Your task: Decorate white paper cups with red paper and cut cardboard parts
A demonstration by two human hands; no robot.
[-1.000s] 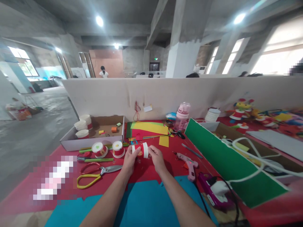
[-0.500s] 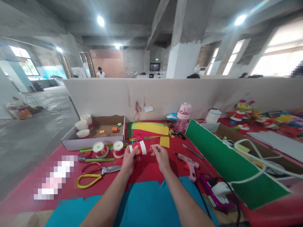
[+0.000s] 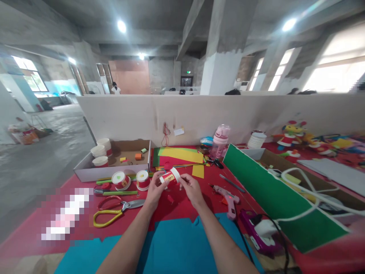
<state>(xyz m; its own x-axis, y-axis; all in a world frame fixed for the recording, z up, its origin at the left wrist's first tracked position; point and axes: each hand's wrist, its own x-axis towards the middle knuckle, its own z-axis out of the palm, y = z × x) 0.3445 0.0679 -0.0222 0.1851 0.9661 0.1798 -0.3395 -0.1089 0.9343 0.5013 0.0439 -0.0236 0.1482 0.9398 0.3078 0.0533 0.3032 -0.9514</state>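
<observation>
A red and white paper cup [image 3: 170, 177] is tilted on its side above the red tabletop. My left hand [image 3: 154, 189] grips its left end, fingers closed round it. The fingers of my right hand [image 3: 191, 188] pinch the white rim at the right. Just below the cup lies a small red piece [image 3: 170, 199] on the table. Two more cups, one [image 3: 121, 180] with a green spot and one [image 3: 143, 180] with a yellow spot, stand bottom up to the left. Scissors [image 3: 114, 213] with red and yellow handles lie left of my left hand.
A pink glue gun [image 3: 228, 198] and a purple power strip [image 3: 261, 232] with cables are at the right. Behind them leans a green panel [image 3: 273, 194]. An open box [image 3: 111, 173] with cups stands at the back left. Blue sheets [image 3: 182, 247] lie under my forearms.
My right hand has moved left onto the cup's rim. The cup has turned and tilts more. A small red piece now shows below it. The distant person has shifted left.
</observation>
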